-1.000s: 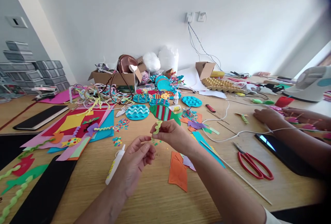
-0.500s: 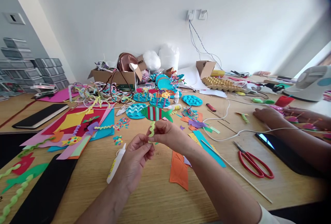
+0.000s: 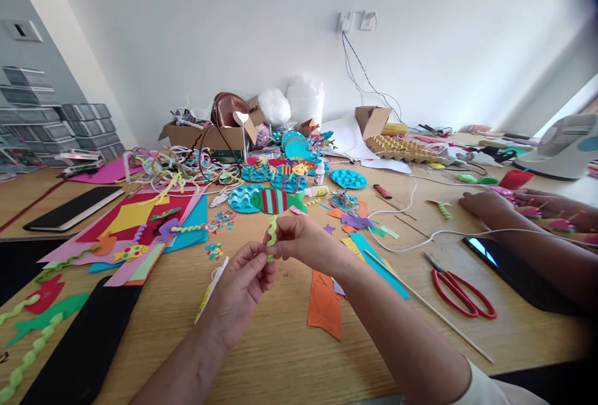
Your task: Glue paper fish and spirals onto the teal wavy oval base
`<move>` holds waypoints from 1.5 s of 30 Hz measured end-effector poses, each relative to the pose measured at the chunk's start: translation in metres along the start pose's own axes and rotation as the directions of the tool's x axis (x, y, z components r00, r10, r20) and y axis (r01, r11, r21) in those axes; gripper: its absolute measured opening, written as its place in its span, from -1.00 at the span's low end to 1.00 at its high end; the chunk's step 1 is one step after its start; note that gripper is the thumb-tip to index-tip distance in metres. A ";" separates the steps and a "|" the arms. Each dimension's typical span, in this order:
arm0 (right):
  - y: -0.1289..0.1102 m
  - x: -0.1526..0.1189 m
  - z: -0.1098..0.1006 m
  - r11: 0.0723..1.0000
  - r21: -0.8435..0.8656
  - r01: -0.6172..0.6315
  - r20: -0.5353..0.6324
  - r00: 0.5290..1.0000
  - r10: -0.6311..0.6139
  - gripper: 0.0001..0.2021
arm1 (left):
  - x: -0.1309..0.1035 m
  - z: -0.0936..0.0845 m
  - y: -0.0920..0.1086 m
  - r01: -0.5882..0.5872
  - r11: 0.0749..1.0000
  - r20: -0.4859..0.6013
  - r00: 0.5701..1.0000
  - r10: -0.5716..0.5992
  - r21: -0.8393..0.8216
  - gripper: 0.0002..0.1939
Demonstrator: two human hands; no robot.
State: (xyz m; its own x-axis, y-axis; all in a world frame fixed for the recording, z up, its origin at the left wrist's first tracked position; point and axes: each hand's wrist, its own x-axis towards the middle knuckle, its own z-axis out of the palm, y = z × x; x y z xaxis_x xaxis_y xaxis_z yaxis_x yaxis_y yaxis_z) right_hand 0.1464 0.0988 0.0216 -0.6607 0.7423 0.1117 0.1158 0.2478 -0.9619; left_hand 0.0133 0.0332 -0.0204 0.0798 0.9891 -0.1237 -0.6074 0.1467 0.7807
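A green paper fish with red and pale stripes (image 3: 276, 201) stands upright at the top of a twisted yellow-green stem (image 3: 272, 225). My right hand (image 3: 299, 244) pinches the stem just below the fish. Lower down, my left hand (image 3: 250, 274) has its fingertips closed on the stem's bottom part. Partly behind my left hand lies a white glue bottle (image 3: 211, 290). Orange paper with a drawn outline (image 3: 324, 308) is on the table, below my right wrist.
Red-handled scissors (image 3: 462, 293), a wooden stick (image 3: 430, 308) and a black phone (image 3: 509, 274) lie on the right. Another person's hands (image 3: 490, 209) work beyond them. Coloured paper (image 3: 135, 221) and a black notebook (image 3: 72, 209) are on the left.
The striped fish has turned slightly, so its side shows wider and further left. Both hands keep their hold on the stem, with only small finger shifts.
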 end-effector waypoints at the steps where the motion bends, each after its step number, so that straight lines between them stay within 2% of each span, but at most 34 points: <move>1: 0.000 0.000 0.001 1.000 0.012 -0.009 -0.001 1.000 0.009 -0.89 | 0.001 -0.001 0.000 0.008 1.000 0.005 1.000 -0.007 -0.010 -0.80; 7: 0.002 0.000 0.004 0.997 0.071 -0.014 -0.023 1.000 0.015 -0.85 | 0.004 -0.004 0.002 0.084 0.995 0.033 0.996 -0.082 -0.053 -0.82; 15: 0.003 0.001 0.009 0.995 0.074 -0.069 -0.030 0.997 0.072 -0.91 | 0.003 -0.006 0.009 0.140 0.989 0.062 0.989 -0.137 -0.041 -0.88; 18: 0.002 0.003 0.011 0.996 0.049 -0.076 -0.042 0.996 0.078 -0.93 | 0.002 -0.008 0.010 0.117 0.993 0.078 0.990 -0.116 -0.009 -0.87; 22: -0.002 0.003 0.009 0.993 -0.109 -0.040 -0.116 0.993 0.028 -0.85 | -0.002 -0.009 0.008 0.060 0.996 0.037 0.997 -0.063 0.065 -0.81; 25: -0.006 0.003 0.008 0.977 -0.211 -0.027 -0.148 0.989 -0.005 -0.82 | -0.004 -0.008 0.005 0.084 0.988 -0.007 0.996 -0.084 0.126 -0.78; 27: -0.008 0.003 0.008 0.969 -0.246 -0.024 -0.127 0.992 -0.008 -0.82 | -0.005 -0.008 0.003 0.109 0.985 -0.008 0.994 -0.109 0.134 -0.74; 32: -0.008 0.003 0.012 0.962 -0.270 -0.029 -0.057 0.998 0.014 -0.85 | -0.005 -0.009 -0.002 0.114 0.990 0.032 0.993 -0.117 0.079 -0.75; 40: -0.005 0.005 0.019 0.945 -0.318 -0.070 -0.114 0.993 0.035 -0.87 | -0.005 -0.008 -0.005 0.113 0.993 0.017 0.993 -0.113 0.041 -0.74; 45: -0.002 0.005 0.021 0.957 -0.280 -0.079 -0.135 0.990 0.042 -0.90 | -0.007 -0.006 -0.002 0.046 0.983 -0.017 0.999 -0.044 0.179 -0.73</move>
State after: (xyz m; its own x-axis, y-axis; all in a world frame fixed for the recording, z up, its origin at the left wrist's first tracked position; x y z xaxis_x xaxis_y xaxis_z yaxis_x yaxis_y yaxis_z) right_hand 0.1273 0.0883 0.0187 -0.5488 0.8295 0.1036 0.3706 0.3525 -0.8593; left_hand 0.0092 0.0256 -0.0247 0.0931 0.9814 -0.1680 -0.4520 0.1920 0.8711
